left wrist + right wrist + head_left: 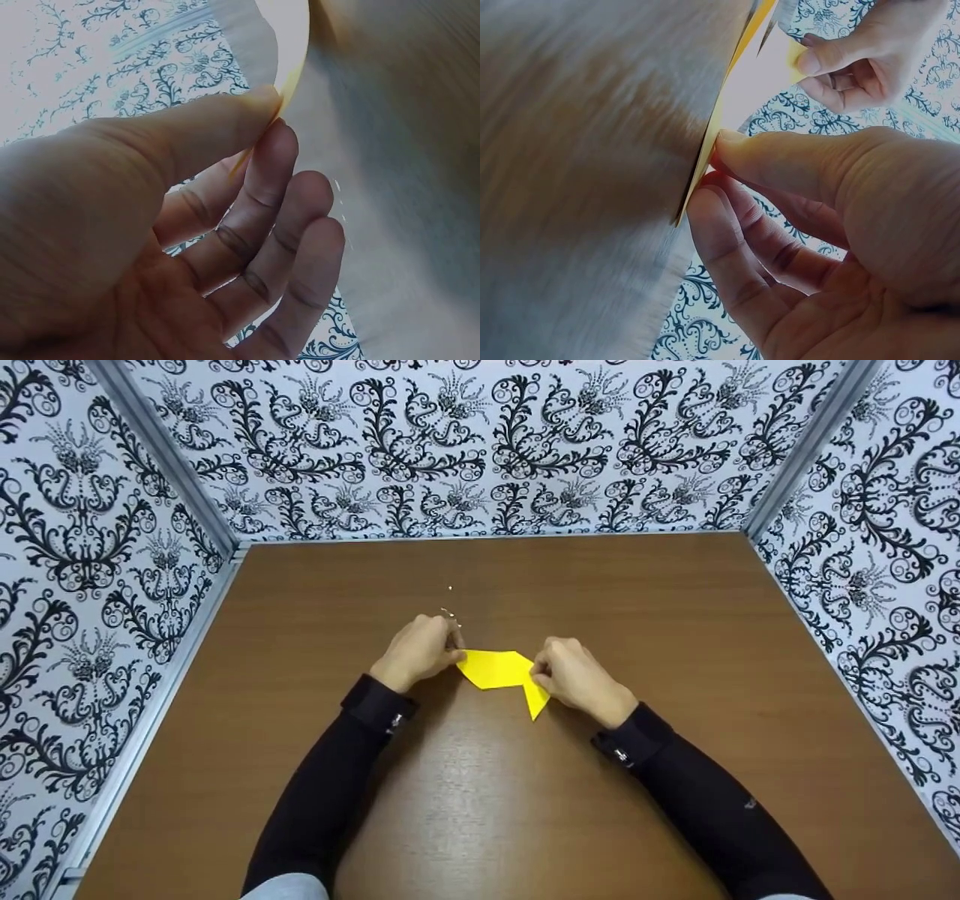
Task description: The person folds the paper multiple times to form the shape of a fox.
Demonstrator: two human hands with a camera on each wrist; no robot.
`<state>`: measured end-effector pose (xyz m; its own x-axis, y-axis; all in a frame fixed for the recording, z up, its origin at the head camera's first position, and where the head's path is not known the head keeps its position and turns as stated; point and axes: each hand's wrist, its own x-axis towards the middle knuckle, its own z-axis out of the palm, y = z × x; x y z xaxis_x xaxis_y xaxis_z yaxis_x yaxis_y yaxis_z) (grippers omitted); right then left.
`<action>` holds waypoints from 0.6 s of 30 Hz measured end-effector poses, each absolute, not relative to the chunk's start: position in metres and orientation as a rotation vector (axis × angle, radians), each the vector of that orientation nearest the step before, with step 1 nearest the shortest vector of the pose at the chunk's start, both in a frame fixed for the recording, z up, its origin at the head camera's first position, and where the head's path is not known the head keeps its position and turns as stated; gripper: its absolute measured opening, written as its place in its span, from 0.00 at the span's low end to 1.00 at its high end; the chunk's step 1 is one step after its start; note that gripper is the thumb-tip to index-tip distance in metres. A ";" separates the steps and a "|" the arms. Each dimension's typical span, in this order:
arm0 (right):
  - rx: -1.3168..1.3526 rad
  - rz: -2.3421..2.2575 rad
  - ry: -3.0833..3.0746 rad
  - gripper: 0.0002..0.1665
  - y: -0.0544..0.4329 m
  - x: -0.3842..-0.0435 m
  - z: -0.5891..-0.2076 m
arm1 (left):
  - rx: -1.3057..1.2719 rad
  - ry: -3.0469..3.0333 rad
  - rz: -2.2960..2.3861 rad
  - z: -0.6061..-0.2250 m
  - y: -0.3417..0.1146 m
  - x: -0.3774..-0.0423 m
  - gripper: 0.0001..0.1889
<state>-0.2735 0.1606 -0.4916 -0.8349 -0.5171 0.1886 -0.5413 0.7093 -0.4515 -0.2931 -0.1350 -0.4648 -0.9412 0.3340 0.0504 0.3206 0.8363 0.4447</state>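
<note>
A folded sheet of yellow paper spans the gap between my two hands, above the middle of the table. Its right part bends down into a pointed flap. My left hand pinches the paper's left end between thumb and fingertips; in the left wrist view the thumb lies over the edge and the other fingers fan out below. At the right end, my right hand pinches the paper near the flap. The right wrist view shows the paper edge-on as a thin yellow strip, with the left hand beyond.
The brown wooden table reaches to patterned black-and-white walls at the back and both sides. Metal rails frame the corners. Small bright specks show on the table just beyond the left hand.
</note>
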 end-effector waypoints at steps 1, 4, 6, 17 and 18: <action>0.889 0.773 -2.857 0.06 0.161 -0.273 -0.492 | 0.546 2.984 0.720 -0.465 -0.135 -0.293 0.04; 0.906 0.761 -2.845 0.06 0.160 -0.272 -0.491 | 0.578 2.988 0.727 -0.464 -0.134 -0.291 0.05; 0.916 0.758 -2.838 0.06 0.160 -0.272 -0.490 | 0.583 2.990 0.726 -0.463 -0.133 -0.289 0.06; 0.911 0.764 -2.833 0.08 0.160 -0.272 -0.490 | 0.684 2.973 0.791 -0.454 -0.119 -0.275 0.08; 0.910 0.763 -2.833 0.08 0.160 -0.272 -0.490 | 0.703 2.966 0.795 -0.454 -0.117 -0.274 0.07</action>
<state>-0.2718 0.1602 -0.4903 -0.8224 -0.5283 0.2112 -0.5629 0.7015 -0.4371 -0.2735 -0.1171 -0.4540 -0.9003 0.4182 0.1208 0.4226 0.7729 0.4734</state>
